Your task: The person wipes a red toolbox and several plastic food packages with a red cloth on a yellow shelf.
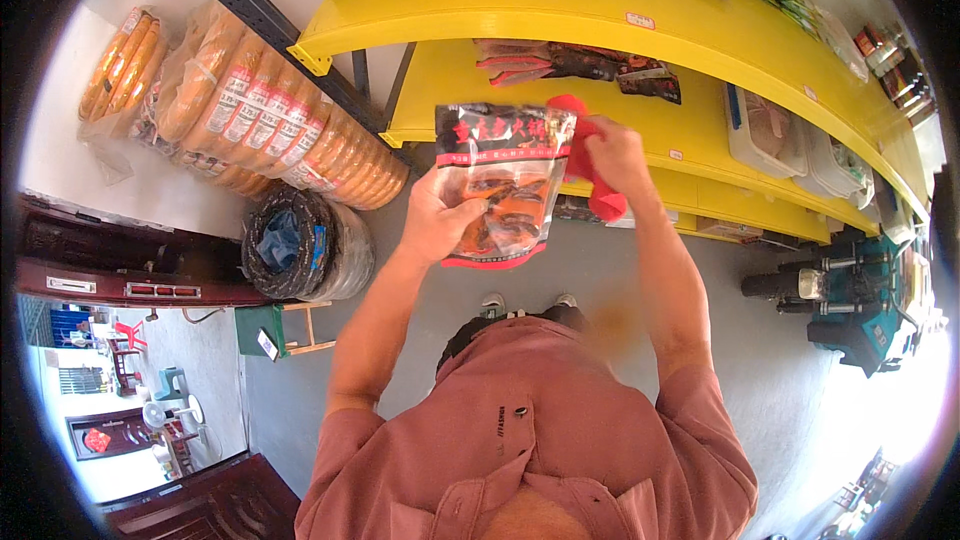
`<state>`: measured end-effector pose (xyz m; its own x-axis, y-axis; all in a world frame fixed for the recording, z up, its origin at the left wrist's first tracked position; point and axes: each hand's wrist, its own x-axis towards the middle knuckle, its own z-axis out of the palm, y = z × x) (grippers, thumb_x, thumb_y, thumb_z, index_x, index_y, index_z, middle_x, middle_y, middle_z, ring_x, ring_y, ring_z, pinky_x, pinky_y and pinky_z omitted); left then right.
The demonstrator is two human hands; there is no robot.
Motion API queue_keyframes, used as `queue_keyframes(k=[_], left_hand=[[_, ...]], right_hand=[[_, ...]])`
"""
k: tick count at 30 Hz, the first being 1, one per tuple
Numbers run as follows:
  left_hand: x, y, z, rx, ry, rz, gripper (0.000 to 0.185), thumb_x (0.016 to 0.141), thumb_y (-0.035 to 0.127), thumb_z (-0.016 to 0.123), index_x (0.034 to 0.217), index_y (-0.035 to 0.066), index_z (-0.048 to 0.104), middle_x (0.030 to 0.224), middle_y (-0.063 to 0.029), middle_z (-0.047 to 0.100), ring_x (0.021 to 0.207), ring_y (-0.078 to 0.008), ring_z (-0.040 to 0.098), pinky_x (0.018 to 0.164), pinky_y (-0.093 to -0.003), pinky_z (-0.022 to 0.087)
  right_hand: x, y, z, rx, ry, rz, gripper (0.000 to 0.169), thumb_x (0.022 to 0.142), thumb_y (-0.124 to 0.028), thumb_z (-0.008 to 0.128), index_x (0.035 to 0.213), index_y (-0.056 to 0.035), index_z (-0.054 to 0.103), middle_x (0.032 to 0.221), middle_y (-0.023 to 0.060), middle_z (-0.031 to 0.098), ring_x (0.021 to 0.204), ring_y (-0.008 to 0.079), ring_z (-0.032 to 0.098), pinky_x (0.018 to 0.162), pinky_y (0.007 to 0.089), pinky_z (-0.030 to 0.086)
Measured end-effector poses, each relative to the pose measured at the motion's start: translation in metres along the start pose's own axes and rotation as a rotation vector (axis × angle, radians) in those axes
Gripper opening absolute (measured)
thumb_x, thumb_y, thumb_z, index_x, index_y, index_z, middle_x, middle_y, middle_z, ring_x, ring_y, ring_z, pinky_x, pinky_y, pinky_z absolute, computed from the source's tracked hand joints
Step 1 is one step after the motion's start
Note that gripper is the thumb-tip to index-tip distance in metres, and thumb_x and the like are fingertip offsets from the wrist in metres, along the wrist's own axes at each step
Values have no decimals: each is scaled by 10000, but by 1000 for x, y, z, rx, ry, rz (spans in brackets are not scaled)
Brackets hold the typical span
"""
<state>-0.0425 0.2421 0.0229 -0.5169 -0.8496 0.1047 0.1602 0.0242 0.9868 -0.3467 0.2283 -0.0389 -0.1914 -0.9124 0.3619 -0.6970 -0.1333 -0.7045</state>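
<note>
My left hand (442,214) grips a black and red plastic food pouch (502,187) by its lower left side, thumb across the clear front. Printed writing and orange-red contents show on the pouch, which stands upright before the shelves. At its upper right edge, my right hand (615,154) is closed on a red cloth (581,157); part of the cloth lies behind or against the pouch, and the hand is slightly blurred. Similar dark and red pouches (585,64) lie on the yellow shelf (435,97) behind.
Wrapped tyres (247,112) are stacked at left, with black tyres (289,244) below. A green stool (259,330) stands near the doorway. Plastic bins (765,135) sit on the right of the shelving, whose yellow upper edge (480,19) juts out. A teal vehicle (855,307) is at right.
</note>
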Motion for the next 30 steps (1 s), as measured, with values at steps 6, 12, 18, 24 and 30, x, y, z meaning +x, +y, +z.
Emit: queue_keyframes(k=[6,12,18,24,30], left_hand=[[-1,9,-18,69,51,-72,586,809,-152,576,1375,-19,497,1299,-92,623,1184,-184,607,1039,-353,472],[10,3,-5,233,8,-220,452,791,-102,620,1234,-23,581,1139,-64,684,1016,-173,670,891,-319,542],[5,23,13,445,-205,-326,402,807,-71,631,1205,-15,622,1068,-65,705,988,-152,664,859,-323,538],[11,24,8,541,-394,-274,488,802,-77,618,1283,-2,590,1117,-68,700,1031,-141,644,937,-321,515],[15,32,6,544,-360,-224,498,807,-43,640,1301,-17,581,1101,-71,702,1021,-120,631,941,-328,511]], right_hand=[[9,-30,-50,749,278,368,370,890,-37,571,1245,0,672,1101,85,716,980,127,656,879,279,522],[-3,-141,-31,374,-12,-286,488,888,-114,641,1374,-80,600,1388,141,573,1258,271,559,1084,379,437],[17,-110,-34,204,-541,-335,899,745,-341,805,1536,-160,416,1518,185,454,1370,316,474,1155,419,373],[26,-91,-46,452,-890,33,1054,637,-281,885,1542,-89,380,1380,156,579,1214,275,587,1062,377,458],[7,-84,-43,432,-591,61,837,644,-252,916,1366,-9,569,1236,158,657,1117,234,611,1013,364,471]])
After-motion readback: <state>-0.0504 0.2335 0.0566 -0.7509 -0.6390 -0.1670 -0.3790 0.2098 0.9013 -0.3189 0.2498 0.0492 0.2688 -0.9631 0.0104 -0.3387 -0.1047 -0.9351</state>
